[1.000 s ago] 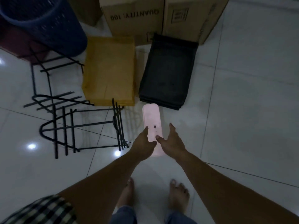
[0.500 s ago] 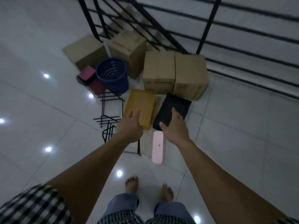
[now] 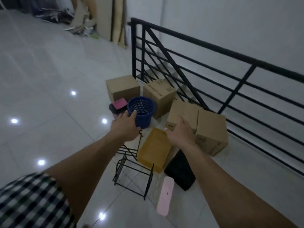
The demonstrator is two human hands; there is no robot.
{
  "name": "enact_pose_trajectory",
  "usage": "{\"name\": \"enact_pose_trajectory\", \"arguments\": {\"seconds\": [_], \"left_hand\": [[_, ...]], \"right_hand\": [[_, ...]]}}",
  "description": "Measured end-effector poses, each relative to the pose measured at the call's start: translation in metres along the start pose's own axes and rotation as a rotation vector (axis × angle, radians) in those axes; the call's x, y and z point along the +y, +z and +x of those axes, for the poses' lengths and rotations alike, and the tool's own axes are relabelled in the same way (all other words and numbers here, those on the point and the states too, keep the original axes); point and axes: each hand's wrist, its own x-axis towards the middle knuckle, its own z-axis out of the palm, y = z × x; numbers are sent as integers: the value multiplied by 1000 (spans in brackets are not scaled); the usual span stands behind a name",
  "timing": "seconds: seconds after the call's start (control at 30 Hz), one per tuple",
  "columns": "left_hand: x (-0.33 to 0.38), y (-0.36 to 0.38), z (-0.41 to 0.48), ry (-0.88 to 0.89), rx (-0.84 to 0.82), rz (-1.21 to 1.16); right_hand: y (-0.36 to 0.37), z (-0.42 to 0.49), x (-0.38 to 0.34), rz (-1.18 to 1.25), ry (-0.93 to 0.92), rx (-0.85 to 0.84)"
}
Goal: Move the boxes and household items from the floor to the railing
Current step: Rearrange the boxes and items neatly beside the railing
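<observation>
Both hands, left hand [image 3: 126, 127] and right hand [image 3: 181, 134], reach empty and spread over boxes [image 3: 182, 112] grouped beside the railing [image 3: 213, 50]

A home stair landing: tiled floor [image 3: 49, 79], black railing [image 3: 213, 51], cardboard boxes [image 3: 122, 88].

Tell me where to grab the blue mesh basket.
Probably by the open rim of the blue mesh basket, reaching down from above on its near side: it stands upright, mouth up, boxes crowd its far side, and the left hand is already beside it.
</observation>
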Motion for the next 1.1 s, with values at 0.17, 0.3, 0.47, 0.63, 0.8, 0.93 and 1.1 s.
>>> {"name": "enact_pose_trajectory", "arguments": {"seconds": [0.17,0.3,0.47,0.63,0.8,0.93,1.1], "left_hand": [[-95,-35,14,-35,-15,43],[-193,-59,39,-80,-50,83],[-302,-86,67,-92,-76,117],[-384,-112,104,-98,-66,94],[-434,-125,162,-87,-62,82],[-469,-133,219,-78,-89,84],[-506,-152,306,-62,-135,80]], "right_hand": [[54,16,-98,-65,-13,4],[118,31,-195,-56,-28,-24],[170,51,-299,-35,-73,-42],[207,73,-370,-55,-95,-7],[229,115,-420,-99,-62,-17],[256,165,-464,-49,-55,-9],[286,252,-521,-51,-4,-44]]}}
